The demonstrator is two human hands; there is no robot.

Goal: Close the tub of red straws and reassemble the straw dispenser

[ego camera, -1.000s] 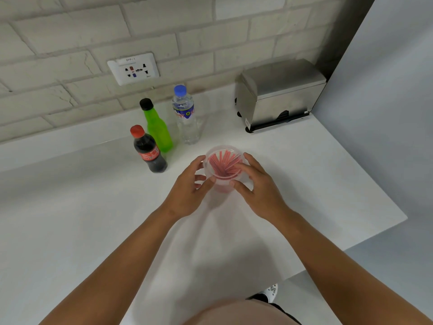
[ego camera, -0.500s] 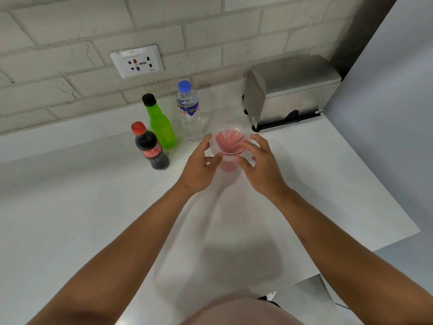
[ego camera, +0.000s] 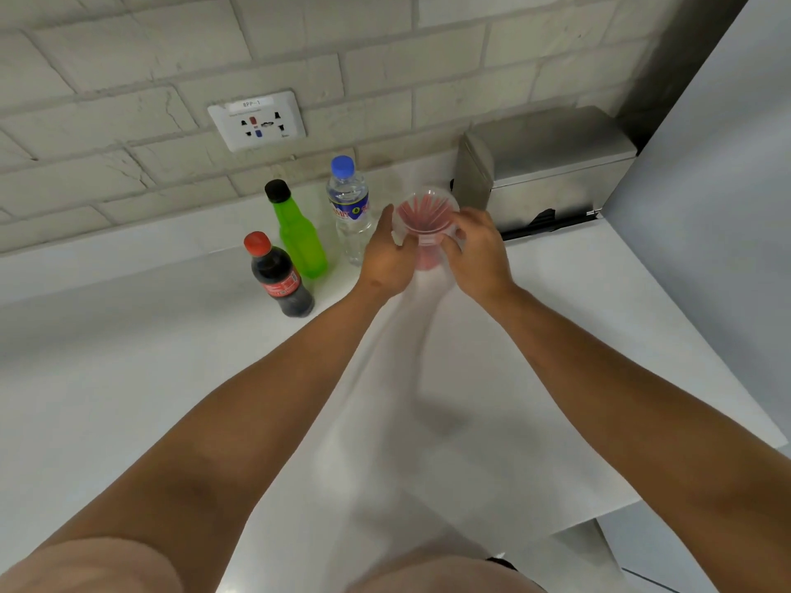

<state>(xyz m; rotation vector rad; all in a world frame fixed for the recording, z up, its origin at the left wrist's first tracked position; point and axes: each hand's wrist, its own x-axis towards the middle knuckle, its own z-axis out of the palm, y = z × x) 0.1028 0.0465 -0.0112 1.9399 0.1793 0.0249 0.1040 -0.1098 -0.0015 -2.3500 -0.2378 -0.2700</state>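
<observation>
A clear round tub of red straws stands far out on the white counter, close to the steel straw dispenser. A clear lid covers its top, and the straws show red through it. My left hand grips the tub's left side with the thumb up along the rim. My right hand holds the right side, fingers curled over the lid's edge. The dispenser looks shut, a dark slot running along its base.
Left of the tub stand a water bottle, a green bottle and a dark cola bottle. A wall socket sits on the brick wall behind. A grey panel bounds the white counter on the right.
Both hands have moved the tub away from me across the counter, toward the dispenser and the water bottle. My grip on both sides stays.
</observation>
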